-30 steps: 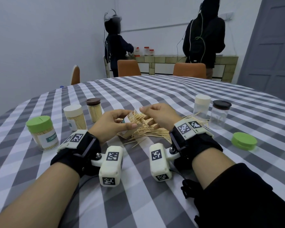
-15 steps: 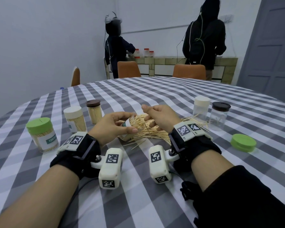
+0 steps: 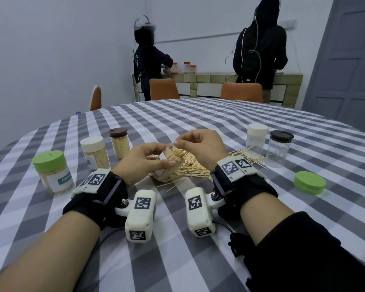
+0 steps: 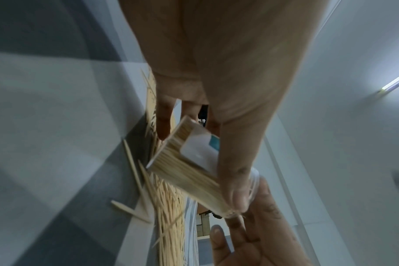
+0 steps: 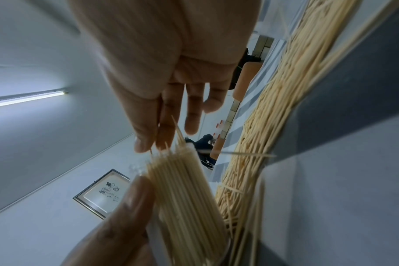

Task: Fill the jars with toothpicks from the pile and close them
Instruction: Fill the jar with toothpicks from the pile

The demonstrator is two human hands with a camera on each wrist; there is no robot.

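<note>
My left hand (image 3: 143,159) grips a clear open jar (image 3: 165,173) with a white and teal label, tilted to the right and packed with toothpicks. The left wrist view shows the jar (image 4: 189,162) with my thumb along its side. My right hand (image 3: 178,142) hovers just above the jar's mouth, thumb and forefinger pinching a toothpick that sticks out of the bundle (image 5: 182,189). The toothpick pile (image 3: 194,167) lies on the checked cloth under and behind both hands. A green lid (image 3: 309,183) lies loose at the right.
Three filled, lidded jars stand at the left: green-lidded (image 3: 53,171), white-lidded (image 3: 95,152), brown-lidded (image 3: 119,143). Two near-empty lidded jars, white (image 3: 256,138) and brown (image 3: 280,148), stand at the right. Orange chairs and two people at a counter are beyond the table.
My right hand has risen from the jar's mouth and now pinches at the toothpick tips. The left hand has lifted the jar's mouth a little higher.
</note>
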